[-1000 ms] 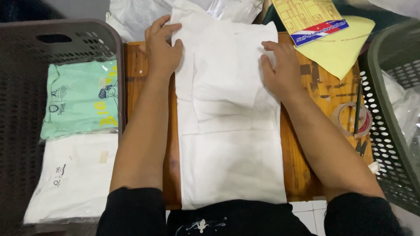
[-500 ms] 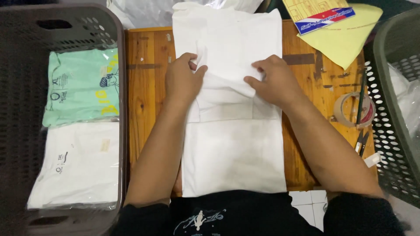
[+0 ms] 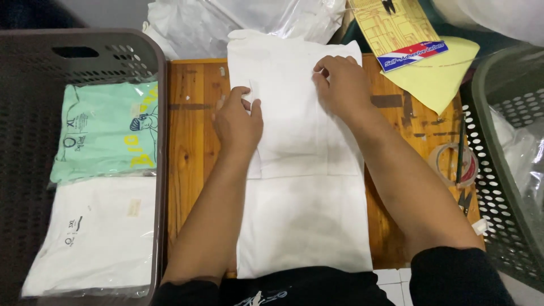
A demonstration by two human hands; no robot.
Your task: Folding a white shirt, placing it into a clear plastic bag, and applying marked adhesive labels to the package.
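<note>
A white garment (image 3: 300,215) lies folded lengthwise on the wooden table (image 3: 190,141), running from the far edge to the near edge. My left hand (image 3: 238,122) rests on its left edge, fingers curled on the fabric. My right hand (image 3: 340,85) sits on the upper right part of the garment, its fingertips pinching the cloth near the far end. A folded layer lies between the two hands, its lower edge crossing the garment about halfway down.
A dark basket (image 3: 34,62) on the left holds a bagged mint-green shirt (image 3: 107,130) and a bagged white shirt (image 3: 96,232). Another basket (image 3: 510,187) stands on the right. A tape roll (image 3: 453,164), scissors (image 3: 464,198), yellow label sheets (image 3: 430,73) and plastic bags (image 3: 192,22) surround the garment.
Both hands went from the garment's far end to its middle, then spread apart again. My left hand is now at the left edge and my right hand toward the far right.
</note>
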